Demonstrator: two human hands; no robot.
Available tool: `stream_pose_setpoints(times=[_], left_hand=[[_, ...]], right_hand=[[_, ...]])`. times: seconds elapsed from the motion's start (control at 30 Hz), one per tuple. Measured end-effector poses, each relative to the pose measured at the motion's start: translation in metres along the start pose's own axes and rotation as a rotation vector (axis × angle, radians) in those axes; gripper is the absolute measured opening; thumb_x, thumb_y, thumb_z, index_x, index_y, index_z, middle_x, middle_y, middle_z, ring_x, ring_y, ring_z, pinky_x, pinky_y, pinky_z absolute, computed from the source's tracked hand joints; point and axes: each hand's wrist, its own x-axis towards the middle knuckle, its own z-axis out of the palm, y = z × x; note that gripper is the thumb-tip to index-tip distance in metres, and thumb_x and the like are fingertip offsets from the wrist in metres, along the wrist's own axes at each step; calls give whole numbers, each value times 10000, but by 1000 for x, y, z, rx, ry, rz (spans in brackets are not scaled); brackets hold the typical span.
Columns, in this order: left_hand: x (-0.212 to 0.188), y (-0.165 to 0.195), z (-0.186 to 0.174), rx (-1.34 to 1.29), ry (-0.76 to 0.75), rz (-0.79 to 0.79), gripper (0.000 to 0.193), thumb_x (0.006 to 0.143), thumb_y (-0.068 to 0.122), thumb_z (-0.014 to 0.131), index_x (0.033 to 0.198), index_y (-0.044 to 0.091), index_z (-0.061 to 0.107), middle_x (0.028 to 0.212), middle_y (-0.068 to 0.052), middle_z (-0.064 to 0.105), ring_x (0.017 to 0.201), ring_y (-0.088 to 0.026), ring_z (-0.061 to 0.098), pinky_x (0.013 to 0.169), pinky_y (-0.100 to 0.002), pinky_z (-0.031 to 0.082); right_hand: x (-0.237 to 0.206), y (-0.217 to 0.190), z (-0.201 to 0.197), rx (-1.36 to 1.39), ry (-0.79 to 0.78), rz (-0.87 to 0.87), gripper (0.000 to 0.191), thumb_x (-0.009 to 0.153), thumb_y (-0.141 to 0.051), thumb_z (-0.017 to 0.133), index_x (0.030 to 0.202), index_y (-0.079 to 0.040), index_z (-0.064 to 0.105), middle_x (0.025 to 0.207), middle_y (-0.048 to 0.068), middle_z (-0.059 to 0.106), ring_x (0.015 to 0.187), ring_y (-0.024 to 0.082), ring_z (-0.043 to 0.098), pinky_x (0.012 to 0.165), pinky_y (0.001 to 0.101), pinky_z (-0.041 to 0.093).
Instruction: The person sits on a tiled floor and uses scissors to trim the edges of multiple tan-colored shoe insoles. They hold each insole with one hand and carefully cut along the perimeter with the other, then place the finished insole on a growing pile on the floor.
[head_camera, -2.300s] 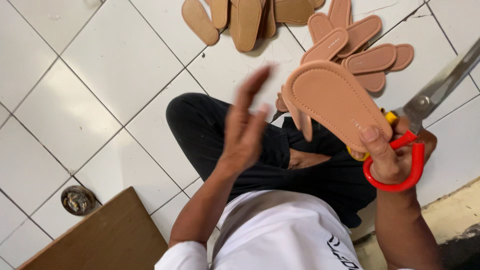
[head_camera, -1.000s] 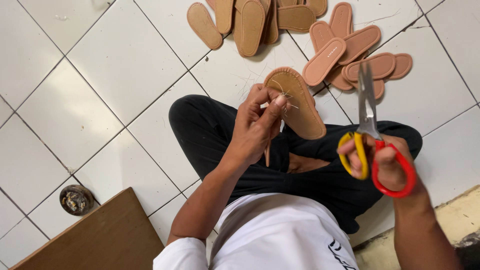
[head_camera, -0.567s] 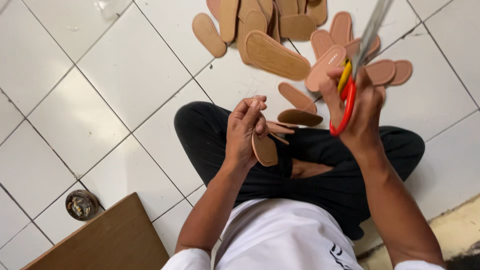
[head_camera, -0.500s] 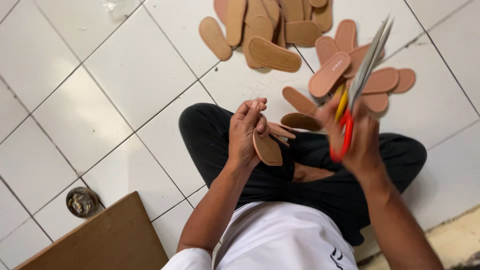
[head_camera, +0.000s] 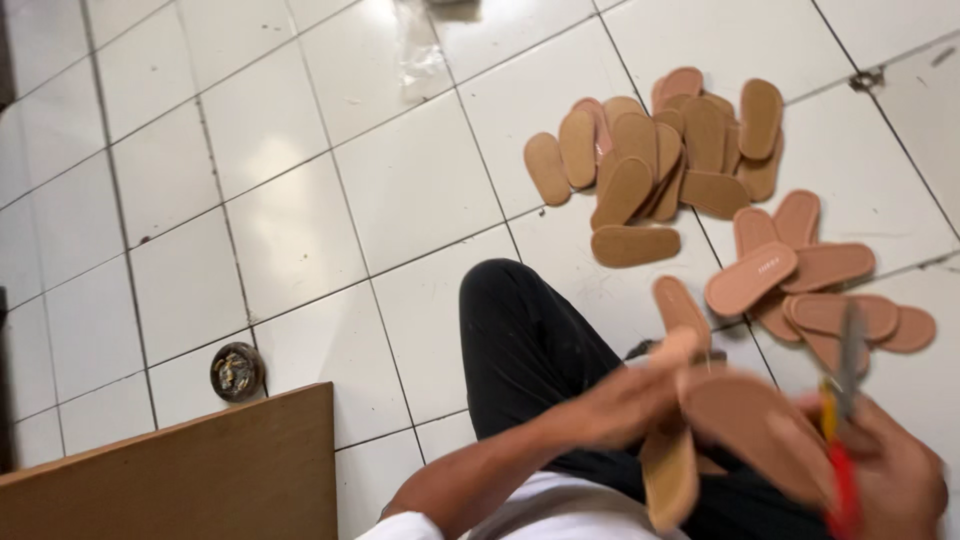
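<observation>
A: Report your left hand (head_camera: 625, 400) and what it holds.

B: Your left hand is over your lap, fingers closed on a tan insole (head_camera: 755, 430) — motion blur softens the outline. A narrower tan strip (head_camera: 668, 478) hangs below the hand, touching it; whether the fingers pinch it, you cannot tell.

A: And your right hand (head_camera: 895, 480)?

B: Your right hand is at the lower right edge, fingers closed through the red and yellow handles of the scissors (head_camera: 840, 430), blades pointing up — just beside the insole.

A: Surroundings?

B: A pile of tan insoles (head_camera: 660, 150) lies on the white tiled floor (head_camera: 300, 200) ahead of your knee, a second group of pinker insoles (head_camera: 810, 275) to its right. A wooden board (head_camera: 200, 480) sits lower left, with a small round tin (head_camera: 237, 371) near its edge.
</observation>
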Motion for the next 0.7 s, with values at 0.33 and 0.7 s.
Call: stream_pose_setpoints(times=[0.33,0.7], left_hand=[[-12,34,20,-211,-128,179,420,1168,271,454,1515,36,435,1245,-140,625,1173,-223,633,1024,-363,536],[56,42,-19,-293,162,201,357,1136,345,516,1140,-2,602,995,-114,641,914,-211,705,718,-352,622]], right_hand=[[5,-5,-13,-466,20,159,274,976,-75,762,1170,60,623,893,212,729,832,232,744,748,358,615],[5,-20,-28,-486,167,-54,499,889,-264,824,1135,107,598,887,147,606,640,207,567,579,306,474]])
